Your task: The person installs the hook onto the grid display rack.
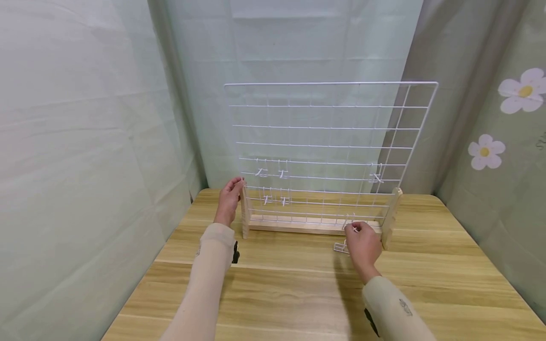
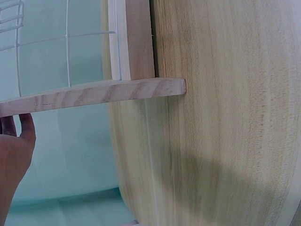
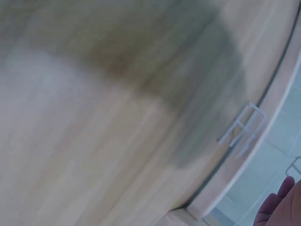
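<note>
A white wire grid panel (image 1: 324, 128) stands upright in a wooden base (image 1: 298, 225) on the table. At its left end my left hand (image 1: 229, 199) holds the top of the wooden side post (image 2: 117, 90), fingers against its outer face. My right hand (image 1: 364, 244) pinches a small white wire hook (image 1: 349, 222) at the lower right of the grid; the fingers partly hide it. Another white wire hook (image 3: 242, 125) lies on the table just below that hand, near the base's front edge. In the right wrist view, only part of the right hand (image 3: 282, 207) shows.
Several white hooks (image 1: 283, 174) hang in two rows at the grid's lower left, and more (image 1: 376, 178) hang at the right. The wood-grain table (image 1: 273, 293) extends in front. Pale cloth (image 1: 85, 142) encloses the left, back and right sides.
</note>
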